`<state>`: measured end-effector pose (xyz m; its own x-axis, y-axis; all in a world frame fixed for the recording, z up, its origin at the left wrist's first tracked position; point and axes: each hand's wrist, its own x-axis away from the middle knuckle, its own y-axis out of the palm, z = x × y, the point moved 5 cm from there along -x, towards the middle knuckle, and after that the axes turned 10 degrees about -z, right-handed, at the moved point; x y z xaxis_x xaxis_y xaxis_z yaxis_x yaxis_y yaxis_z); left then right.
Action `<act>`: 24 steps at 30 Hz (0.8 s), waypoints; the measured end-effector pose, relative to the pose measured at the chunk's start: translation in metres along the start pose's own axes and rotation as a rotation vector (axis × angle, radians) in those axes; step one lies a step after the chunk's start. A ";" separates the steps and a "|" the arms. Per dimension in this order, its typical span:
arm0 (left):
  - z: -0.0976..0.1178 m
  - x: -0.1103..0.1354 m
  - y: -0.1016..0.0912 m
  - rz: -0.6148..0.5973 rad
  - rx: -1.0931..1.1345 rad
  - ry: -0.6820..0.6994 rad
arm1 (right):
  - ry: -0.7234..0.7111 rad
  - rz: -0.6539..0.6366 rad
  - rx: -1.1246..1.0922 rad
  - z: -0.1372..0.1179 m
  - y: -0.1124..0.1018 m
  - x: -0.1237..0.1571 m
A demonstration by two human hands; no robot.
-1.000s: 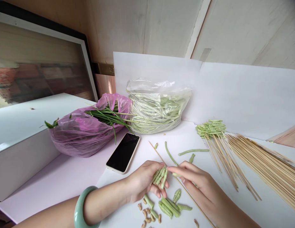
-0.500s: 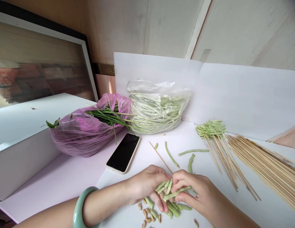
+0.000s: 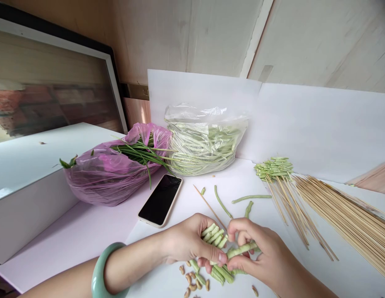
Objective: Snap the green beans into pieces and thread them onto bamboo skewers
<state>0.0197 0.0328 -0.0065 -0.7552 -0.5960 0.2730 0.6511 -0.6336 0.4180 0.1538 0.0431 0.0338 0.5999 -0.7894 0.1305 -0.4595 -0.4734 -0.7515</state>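
My left hand (image 3: pixel 187 242) grips a tight cluster of cut green long-bean pieces (image 3: pixel 215 236), with a jade bangle (image 3: pixel 101 271) on its wrist. A thin bamboo skewer (image 3: pixel 209 208) runs from the far side down into that cluster, and its lower end is hidden. My right hand (image 3: pixel 256 252) pinches a longer green bean piece (image 3: pixel 242 249) just beside the cluster. Cut bean pieces (image 3: pixel 220 274) and small tan bean ends (image 3: pixel 189 281) lie under and near my hands.
Loose green beans (image 3: pixel 251 199) lie beyond my hands. To the right are skewered bean pieces (image 3: pixel 273 168) and a fan of bamboo skewers (image 3: pixel 344 215). Behind stand a clear bag of long beans (image 3: pixel 204 142), a pink bag of chives (image 3: pixel 114 171) and a phone (image 3: pixel 160 200).
My hands have drawn closer together. The bean cluster now stands more upright in my left hand, and the bean piece in my right hand has shifted rightward.
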 end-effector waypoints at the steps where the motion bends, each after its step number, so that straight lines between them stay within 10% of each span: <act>1: 0.001 0.001 -0.001 0.002 -0.008 0.000 | 0.015 0.010 0.025 0.000 -0.003 0.000; 7: 0.006 0.004 0.000 -0.007 -0.080 -0.035 | -0.137 -0.153 0.146 -0.005 -0.005 -0.002; 14: 0.004 0.003 0.003 -0.018 -0.144 -0.049 | -0.277 -0.048 0.342 -0.009 0.007 -0.001; 24: -0.012 0.008 0.016 -0.366 -0.168 -0.129 | -0.517 -0.214 0.112 -0.033 0.027 0.014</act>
<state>0.0247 0.0122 -0.0084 -0.9352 -0.2570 0.2438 0.3337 -0.8700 0.3630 0.1284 0.0060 0.0362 0.9275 -0.3731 -0.0248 -0.2370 -0.5354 -0.8107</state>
